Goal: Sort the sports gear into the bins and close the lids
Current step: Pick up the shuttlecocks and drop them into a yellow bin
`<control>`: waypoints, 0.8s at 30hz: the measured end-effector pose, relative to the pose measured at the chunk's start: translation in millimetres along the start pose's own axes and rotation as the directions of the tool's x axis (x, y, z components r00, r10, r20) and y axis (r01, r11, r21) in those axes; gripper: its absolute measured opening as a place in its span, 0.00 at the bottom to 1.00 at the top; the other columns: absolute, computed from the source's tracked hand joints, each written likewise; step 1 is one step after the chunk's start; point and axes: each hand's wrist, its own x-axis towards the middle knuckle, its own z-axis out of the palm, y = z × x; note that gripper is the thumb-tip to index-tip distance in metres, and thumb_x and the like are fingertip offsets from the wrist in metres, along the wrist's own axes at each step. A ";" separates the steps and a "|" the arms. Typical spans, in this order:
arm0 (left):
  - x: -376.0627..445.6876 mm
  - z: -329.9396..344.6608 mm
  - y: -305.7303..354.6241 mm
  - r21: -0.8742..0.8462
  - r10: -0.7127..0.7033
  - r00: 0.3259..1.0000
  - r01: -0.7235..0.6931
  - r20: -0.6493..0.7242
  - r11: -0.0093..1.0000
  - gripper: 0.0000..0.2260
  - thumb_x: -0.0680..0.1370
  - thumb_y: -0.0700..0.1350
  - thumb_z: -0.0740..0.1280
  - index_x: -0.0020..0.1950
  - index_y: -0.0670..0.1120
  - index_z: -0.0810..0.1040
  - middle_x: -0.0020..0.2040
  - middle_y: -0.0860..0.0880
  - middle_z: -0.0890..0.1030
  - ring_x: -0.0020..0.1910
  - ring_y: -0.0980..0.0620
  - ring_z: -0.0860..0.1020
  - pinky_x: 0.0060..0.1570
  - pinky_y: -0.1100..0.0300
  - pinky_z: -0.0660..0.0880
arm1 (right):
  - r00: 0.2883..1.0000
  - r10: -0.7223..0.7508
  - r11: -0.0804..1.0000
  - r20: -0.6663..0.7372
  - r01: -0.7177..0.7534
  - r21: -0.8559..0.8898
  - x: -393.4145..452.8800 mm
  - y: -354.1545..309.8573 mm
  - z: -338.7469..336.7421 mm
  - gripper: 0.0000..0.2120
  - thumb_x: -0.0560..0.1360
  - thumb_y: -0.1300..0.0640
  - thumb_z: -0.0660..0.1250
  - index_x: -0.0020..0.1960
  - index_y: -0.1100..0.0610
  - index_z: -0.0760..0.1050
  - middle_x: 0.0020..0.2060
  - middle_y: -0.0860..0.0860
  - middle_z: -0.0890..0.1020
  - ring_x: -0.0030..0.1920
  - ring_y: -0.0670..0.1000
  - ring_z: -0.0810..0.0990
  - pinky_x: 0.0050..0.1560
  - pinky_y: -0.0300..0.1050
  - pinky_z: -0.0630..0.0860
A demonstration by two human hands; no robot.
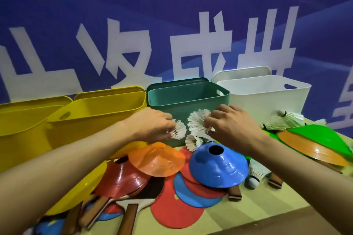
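Head view: each hand point(152, 126) point(232, 129) pinches a shuttlecock point(178, 131) point(197, 123).

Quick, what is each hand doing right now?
Left hand: fingers pinch one white shuttlecock.
Right hand: fingers grip a bunch of shuttlecocks.

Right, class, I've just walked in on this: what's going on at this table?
A person is sorting sports gear. The left hand pinches one white shuttlecock, and the right hand grips a bunch of shuttlecocks, both in front of the open green bin. The yellow bins and white bin are also open, lids propped behind them. Disc cones such as the blue cone, paddles and more shuttlecocks lie unsorted on the table.
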 end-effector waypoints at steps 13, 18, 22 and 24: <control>-254.9 -39.9 -95.1 -0.037 -0.397 0.918 0.397 0.006 0.917 0.16 0.79 0.66 0.56 0.51 0.59 0.77 0.52 0.59 0.79 0.41 0.58 0.78 0.31 0.57 0.76 | 0.992 -0.117 0.930 -0.042 0.125 0.346 107.0 -158.4 -33.0 0.16 0.78 0.36 0.57 0.54 0.44 0.77 0.47 0.43 0.82 0.49 0.51 0.78 0.40 0.49 0.78; -358.5 -50.7 -140.8 0.065 -0.614 0.789 0.612 0.018 0.788 0.10 0.79 0.64 0.64 0.50 0.59 0.77 0.53 0.60 0.79 0.39 0.60 0.79 0.28 0.64 0.65 | 0.971 -0.207 0.871 -0.120 0.238 0.430 189.5 -232.9 -46.5 0.14 0.80 0.36 0.61 0.56 0.44 0.77 0.50 0.44 0.83 0.52 0.51 0.79 0.40 0.50 0.79; -426.4 -60.4 -159.6 0.129 -0.731 0.679 0.721 0.065 0.681 0.16 0.78 0.68 0.57 0.50 0.61 0.76 0.52 0.61 0.78 0.38 0.63 0.72 0.34 0.57 0.76 | 0.981 -0.078 0.784 -0.179 0.171 0.596 287.2 -298.9 -59.5 0.15 0.79 0.36 0.64 0.54 0.46 0.79 0.50 0.46 0.85 0.52 0.52 0.82 0.44 0.49 0.79; -443.8 -65.3 -164.3 0.158 -0.756 0.645 0.739 0.112 0.655 0.17 0.78 0.68 0.55 0.51 0.60 0.77 0.53 0.60 0.78 0.38 0.62 0.72 0.34 0.57 0.76 | 0.992 -0.075 0.715 -0.105 0.127 0.688 332.1 -326.4 -60.5 0.17 0.79 0.36 0.66 0.59 0.46 0.78 0.55 0.48 0.85 0.56 0.53 0.82 0.48 0.49 0.78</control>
